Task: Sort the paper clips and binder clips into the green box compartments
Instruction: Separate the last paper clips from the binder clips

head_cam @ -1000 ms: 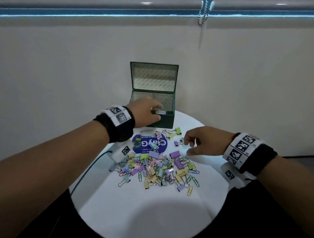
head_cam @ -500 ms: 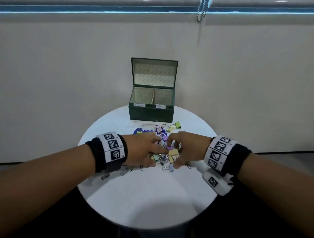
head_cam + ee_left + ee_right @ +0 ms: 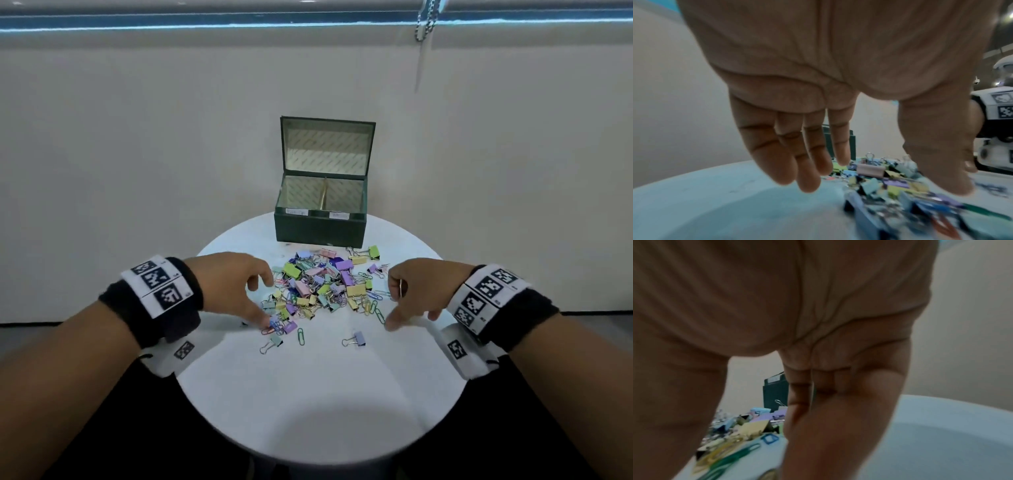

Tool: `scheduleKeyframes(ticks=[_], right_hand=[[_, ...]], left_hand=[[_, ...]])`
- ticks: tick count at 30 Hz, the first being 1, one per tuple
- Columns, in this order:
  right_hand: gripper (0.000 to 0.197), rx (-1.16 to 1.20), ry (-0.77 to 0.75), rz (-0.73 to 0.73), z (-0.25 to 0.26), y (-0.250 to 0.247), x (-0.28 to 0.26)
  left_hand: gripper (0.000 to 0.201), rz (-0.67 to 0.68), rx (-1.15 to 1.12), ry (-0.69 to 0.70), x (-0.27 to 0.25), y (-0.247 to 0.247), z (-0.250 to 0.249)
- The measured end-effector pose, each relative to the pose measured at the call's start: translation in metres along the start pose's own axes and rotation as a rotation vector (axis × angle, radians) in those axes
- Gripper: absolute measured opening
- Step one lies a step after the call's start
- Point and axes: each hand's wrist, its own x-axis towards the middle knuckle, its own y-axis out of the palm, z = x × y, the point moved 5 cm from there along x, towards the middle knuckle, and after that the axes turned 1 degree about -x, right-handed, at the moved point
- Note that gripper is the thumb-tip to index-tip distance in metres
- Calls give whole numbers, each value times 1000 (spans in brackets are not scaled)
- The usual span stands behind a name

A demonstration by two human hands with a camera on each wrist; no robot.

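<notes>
Hovering with fingers loose and spread, holding nothing: left hand [image 3: 236, 284] and right hand [image 3: 419, 291], either side of the heap of pastel binder clips and paper clips [image 3: 322, 287] on the round white table [image 3: 308, 411]. Beyond the heap, past both hands: green box [image 3: 320, 228], lid up, two compartments showing.

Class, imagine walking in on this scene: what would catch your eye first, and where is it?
A bright pastel heap of clips in the middle of the round white table. Behind it stands the green box, lid up. The left hand and right hand flank the heap, fingers spread.
</notes>
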Motion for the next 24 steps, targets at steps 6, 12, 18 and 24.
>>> scheduleKeyframes(ticks=[6, 12, 18, 24], right_hand=[[23, -121, -73, 8, 10, 9, -4], [23, -237, -90, -15, 28, 8, 4], [25, -249, -84, -34, 41, 2, 18], [19, -135, -116, -164, 30, 0, 23]], left_hand=[[71, 22, -8, 91, -18, 27, -27], [48, -50, -10, 77, 15, 20, -22], [39, -160, -8, -18, 41, 1, 3], [23, -289, 113, -167, 40, -7, 18]])
